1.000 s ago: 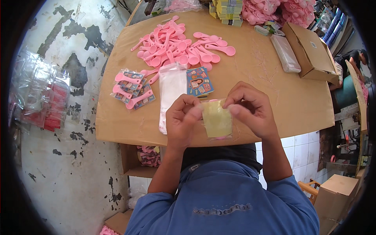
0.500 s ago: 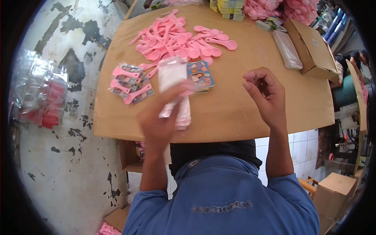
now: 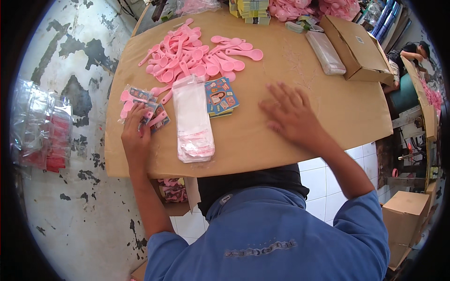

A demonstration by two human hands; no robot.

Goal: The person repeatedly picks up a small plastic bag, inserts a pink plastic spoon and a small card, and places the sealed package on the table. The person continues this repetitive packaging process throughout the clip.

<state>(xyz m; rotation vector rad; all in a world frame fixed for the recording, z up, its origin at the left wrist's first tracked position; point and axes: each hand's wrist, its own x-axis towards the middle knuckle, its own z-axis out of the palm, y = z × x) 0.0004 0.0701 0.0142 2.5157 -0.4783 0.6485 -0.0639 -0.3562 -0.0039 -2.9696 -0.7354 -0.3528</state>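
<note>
The brown-covered bench (image 3: pixel 243 154) takes up the middle of the view, its near edge crossed by the person's forearms. At the far left are clear and red plastic bags (image 3: pixel 44 126), their outer side lost in the dark rim. A cardboard carton (image 3: pixel 361 49) stands at the bench's far right; what it holds cannot be seen. Past it, at the right edge, a co-worker (image 3: pixel 412 54) leans over, partly hidden by a board and too small to make out well. Pink spoons (image 3: pixel 180 51) lie in a loose heap towards the back, overlapping so that many show only a bowl or a handle. Behind them, the bagged pink pieces (image 3: pixel 290 9) and yellow stacks (image 3: pixel 253 9) are cut off by the top rim.

A stack of clear sleeves (image 3: pixel 194 112) lies lengthwise between the hands, its far end close to the heap. The right hand (image 3: pixel 290 114) is over the bare bench to the right, blurred, with its fingers spread and holding nothing. The left hand (image 3: pixel 135 126) touches the spoon-and-card packets (image 3: pixel 160 120) left of the sleeves and covers part of them; its fingers bend over them, but whether they pinch one I cannot tell. Just right of the sleeves sits a small stack of blue picture cards (image 3: pixel 222 95), the lower ones showing only as edges.
</note>
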